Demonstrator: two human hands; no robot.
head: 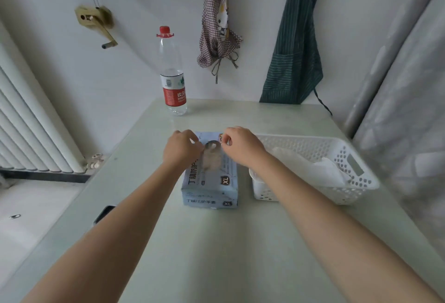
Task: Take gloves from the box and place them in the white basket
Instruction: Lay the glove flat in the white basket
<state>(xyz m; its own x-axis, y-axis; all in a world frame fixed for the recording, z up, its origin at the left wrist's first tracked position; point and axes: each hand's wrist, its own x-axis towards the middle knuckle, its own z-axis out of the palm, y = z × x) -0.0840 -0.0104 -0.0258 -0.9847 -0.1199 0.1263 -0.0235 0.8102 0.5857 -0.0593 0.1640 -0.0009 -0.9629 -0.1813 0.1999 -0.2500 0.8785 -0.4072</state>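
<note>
Radiator (29,119) far left, bottle (172,71) behind, and here's the left hand (181,149) hovering at the far end of the box (212,182), fingers curled, apparently pinching the edge of the glove (212,158) that lies over the slot. Box's long axis runs away from the person, straight down the tabletop (216,242). Right hand (243,147) mirrors it, grip narrow, fingertips apparently nipping the same glove's other edge. Both arms reach out nearly straight, wrists angled inward. Basket (356,163) sits just beside the box on the right, white gloves already inside, so the right hand is nearer for the drop.
</note>
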